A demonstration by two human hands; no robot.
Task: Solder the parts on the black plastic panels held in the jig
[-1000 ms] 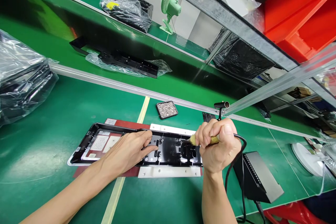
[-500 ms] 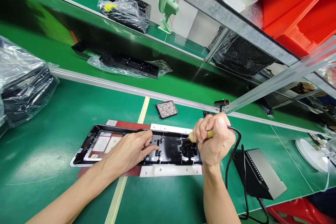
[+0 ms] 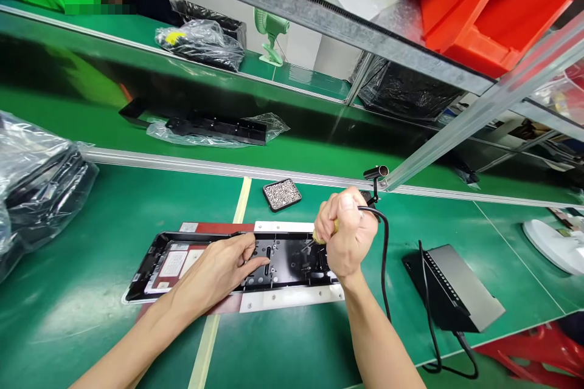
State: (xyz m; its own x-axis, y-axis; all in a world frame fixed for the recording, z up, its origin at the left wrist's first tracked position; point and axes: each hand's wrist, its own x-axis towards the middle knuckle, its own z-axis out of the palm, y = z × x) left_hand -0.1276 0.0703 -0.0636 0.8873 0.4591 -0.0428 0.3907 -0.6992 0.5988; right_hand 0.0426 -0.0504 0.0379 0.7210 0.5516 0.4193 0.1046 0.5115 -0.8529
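My right hand [image 3: 344, 234] is wrapped round the yellow handle of a corded soldering iron [image 3: 319, 235]. Its thin metal tip points down and left into a long black plastic housing [image 3: 289, 261]. Inside the left half of that housing rests my left hand [image 3: 228, 261], its fingers curled in and its thumb stretched out beside a dark slot. What those curled fingers may hold is hidden. Under the housing lies a red-brown board [image 3: 219, 228] with white strips [image 3: 292, 298] along its edges. A small black tray [image 3: 281, 194] of tiny metal pieces sits behind it.
A black tube-shaped holder [image 3: 376, 172] stands at the back rail. To the right are a grey-black box [image 3: 451, 289] and loose black cable. Bagged black parts [image 3: 41, 194] lie at left; a metal shelf with a red bin [image 3: 483, 6] hangs overhead.
The camera view has shifted a little. My right hand with the soldering iron sits slightly nearer my left hand, its tip still inside the housing. My left hand stays in nearly the same spot.
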